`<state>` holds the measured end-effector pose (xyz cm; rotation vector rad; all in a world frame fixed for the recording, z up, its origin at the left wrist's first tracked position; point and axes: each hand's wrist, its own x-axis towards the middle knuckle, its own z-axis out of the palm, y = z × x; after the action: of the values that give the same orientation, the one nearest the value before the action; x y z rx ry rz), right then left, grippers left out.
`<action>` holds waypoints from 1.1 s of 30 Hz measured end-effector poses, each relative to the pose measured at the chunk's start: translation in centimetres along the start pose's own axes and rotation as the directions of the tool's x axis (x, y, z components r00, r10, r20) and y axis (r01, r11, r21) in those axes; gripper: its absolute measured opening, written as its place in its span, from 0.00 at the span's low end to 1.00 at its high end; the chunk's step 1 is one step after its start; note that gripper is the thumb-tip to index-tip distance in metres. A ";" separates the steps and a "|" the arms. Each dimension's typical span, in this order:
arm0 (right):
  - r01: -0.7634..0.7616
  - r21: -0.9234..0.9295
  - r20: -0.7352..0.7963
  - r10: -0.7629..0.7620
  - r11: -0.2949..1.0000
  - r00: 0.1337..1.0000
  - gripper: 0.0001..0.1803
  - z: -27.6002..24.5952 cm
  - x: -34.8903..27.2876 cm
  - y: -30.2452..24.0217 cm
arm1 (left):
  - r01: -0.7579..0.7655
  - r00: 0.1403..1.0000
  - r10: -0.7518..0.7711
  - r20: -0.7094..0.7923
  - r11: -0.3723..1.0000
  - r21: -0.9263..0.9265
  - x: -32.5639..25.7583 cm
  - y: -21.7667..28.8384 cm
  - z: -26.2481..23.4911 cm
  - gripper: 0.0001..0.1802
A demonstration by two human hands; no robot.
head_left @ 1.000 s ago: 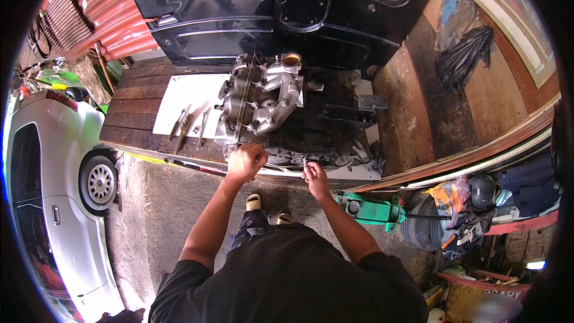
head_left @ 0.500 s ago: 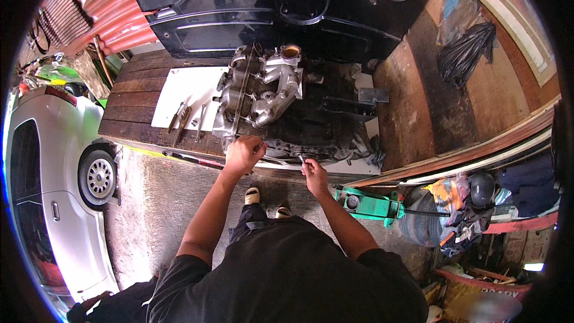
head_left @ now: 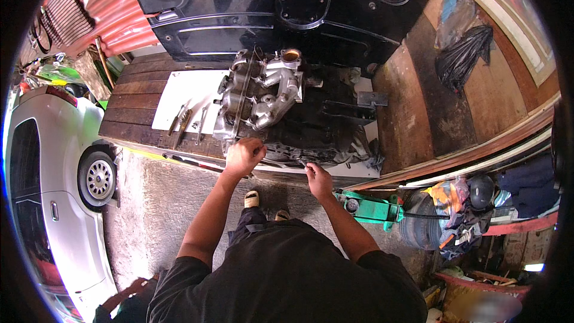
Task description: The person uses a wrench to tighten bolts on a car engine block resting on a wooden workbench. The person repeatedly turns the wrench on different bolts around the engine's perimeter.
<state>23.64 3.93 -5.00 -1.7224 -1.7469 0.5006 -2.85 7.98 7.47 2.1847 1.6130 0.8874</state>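
A greasy metal engine [head_left: 281, 113] lies on a wooden bench, its silver intake manifold [head_left: 276, 98] on top and its darker side toward the right. My left hand [head_left: 244, 157] is closed at the engine's near left edge; what its fingers hold, if anything, is hidden. Farther right, my right hand [head_left: 319, 180] pinches the end of a thin metal tool [head_left: 304, 164] by the engine's near side. Too little of that tool shows to tell its kind. Several hand tools [head_left: 184, 125], one like a spanner, rest on a white board [head_left: 173, 101] left of the engine.
The wooden bench [head_left: 128, 107] runs along a black vehicle panel [head_left: 239, 15]. A silver car [head_left: 51, 203] stands at left, with another person's arm [head_left: 128, 290] at lower left. A green floor jack [head_left: 371, 206] and a tyre [head_left: 418, 224] are at right.
My right hand has moved slightly right and toward me, and less of the metal tool shows. My left hand stays nearly in place. The other person's arm has come into view at lower left.
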 end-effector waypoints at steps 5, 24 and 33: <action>0.057 -0.066 -0.079 -0.062 0.996 0.995 0.10 -0.2 0.0 -0.3 | -0.018 0.999 0.018 -0.045 1.000 0.001 -0.1 -0.3 0.2 0.12; 0.301 -0.323 0.151 -0.264 0.898 0.952 0.10 -5.8 3.9 -2.5 | -0.020 0.999 0.020 -0.025 1.000 0.003 -0.2 -0.3 0.1 0.09; 0.293 -0.386 0.266 -0.199 0.875 0.943 0.10 -6.7 5.0 -6.3 | -0.093 0.994 0.090 -0.057 0.994 -0.050 -0.4 -1.7 1.0 0.09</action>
<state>23.60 7.29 4.88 -1.7321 -2.3356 0.2103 -3.60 8.35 5.62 2.2318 1.5056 1.0129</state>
